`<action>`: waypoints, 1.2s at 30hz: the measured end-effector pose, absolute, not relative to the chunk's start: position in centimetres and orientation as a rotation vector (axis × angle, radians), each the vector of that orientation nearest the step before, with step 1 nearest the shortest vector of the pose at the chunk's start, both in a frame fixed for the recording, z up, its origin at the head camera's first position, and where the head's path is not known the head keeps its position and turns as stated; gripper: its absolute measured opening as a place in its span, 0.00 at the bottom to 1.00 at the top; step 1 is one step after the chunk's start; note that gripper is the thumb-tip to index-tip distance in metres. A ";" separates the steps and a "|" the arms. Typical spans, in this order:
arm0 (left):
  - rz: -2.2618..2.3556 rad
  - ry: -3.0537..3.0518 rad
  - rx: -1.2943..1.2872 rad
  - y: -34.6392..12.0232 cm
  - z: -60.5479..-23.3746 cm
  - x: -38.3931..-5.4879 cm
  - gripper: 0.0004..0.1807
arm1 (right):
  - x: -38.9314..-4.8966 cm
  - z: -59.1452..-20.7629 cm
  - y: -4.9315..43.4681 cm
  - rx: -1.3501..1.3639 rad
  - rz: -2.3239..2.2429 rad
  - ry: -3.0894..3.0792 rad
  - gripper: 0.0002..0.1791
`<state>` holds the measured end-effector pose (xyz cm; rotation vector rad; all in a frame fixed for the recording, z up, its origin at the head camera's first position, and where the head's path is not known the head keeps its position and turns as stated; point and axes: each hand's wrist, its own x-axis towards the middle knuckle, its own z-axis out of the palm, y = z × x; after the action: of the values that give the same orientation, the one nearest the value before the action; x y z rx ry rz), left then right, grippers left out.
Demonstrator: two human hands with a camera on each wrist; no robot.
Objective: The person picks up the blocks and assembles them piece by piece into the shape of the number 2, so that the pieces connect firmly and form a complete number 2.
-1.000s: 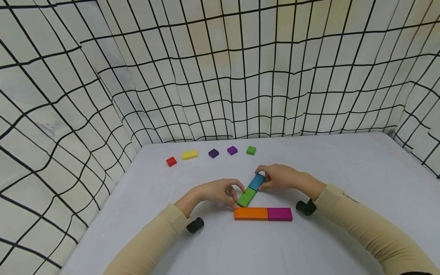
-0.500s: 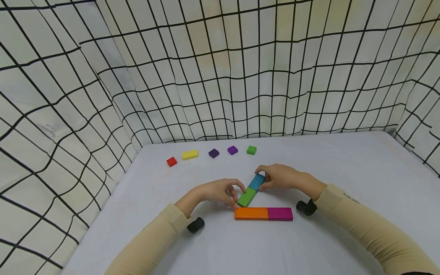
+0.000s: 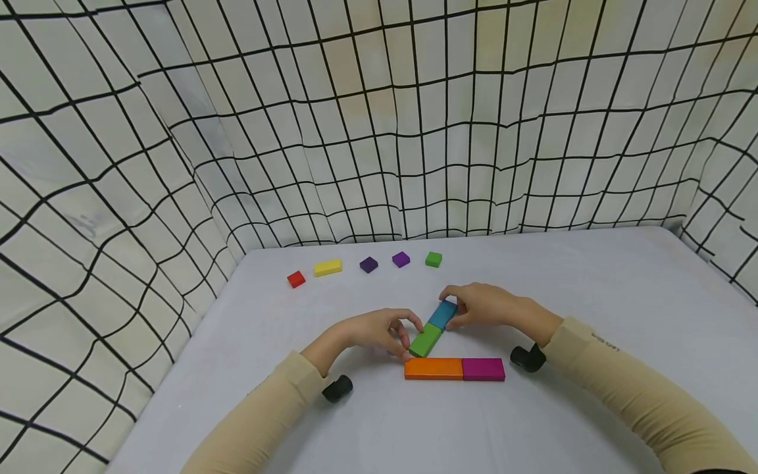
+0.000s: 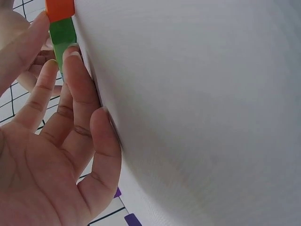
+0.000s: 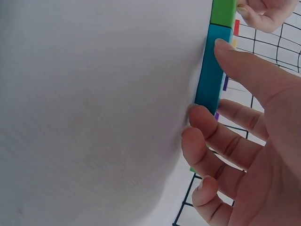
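Observation:
A green block and a blue block lie end to end in a slanted line on the white table. My left hand holds the green block, its index fingertip at the block's upper side and the thumb by the near end, close to the orange block. At the far end, my right hand grips the blue block between thumb and fingers; the right wrist view shows the thumb on that block. A magenta block abuts the orange one, forming a straight row in front.
Along the back lie a small red block, a yellow block, a dark purple block, a purple block and a small green cube. A black grid net over white cloth rises behind the table.

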<state>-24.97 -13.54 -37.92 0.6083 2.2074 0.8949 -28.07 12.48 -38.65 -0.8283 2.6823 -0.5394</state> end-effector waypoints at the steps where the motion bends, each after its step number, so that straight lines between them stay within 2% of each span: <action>1: 0.894 2.208 0.611 -13.5 -37.9 -25.0 0.26 | -28.1 -38.6 12.6 -0.834 -0.537 2.682 0.33; 16: 0.894 2.215 0.631 -13.5 -37.7 -25.0 0.25 | -28.6 -36.9 14.7 -0.904 -0.562 2.705 0.29; 24: 0.900 2.213 0.617 -13.5 -37.6 -24.7 0.25 | -30.1 -36.7 15.4 -0.938 -0.684 2.757 0.24; 36: 0.902 2.208 0.629 -13.5 -37.7 -24.8 0.25 | -32.6 -36.8 15.0 -0.869 -0.846 2.775 0.22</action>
<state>-24.85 -13.49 -37.71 0.6286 2.2080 0.9019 -32.58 14.99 -36.79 -0.8690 2.7752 -0.8457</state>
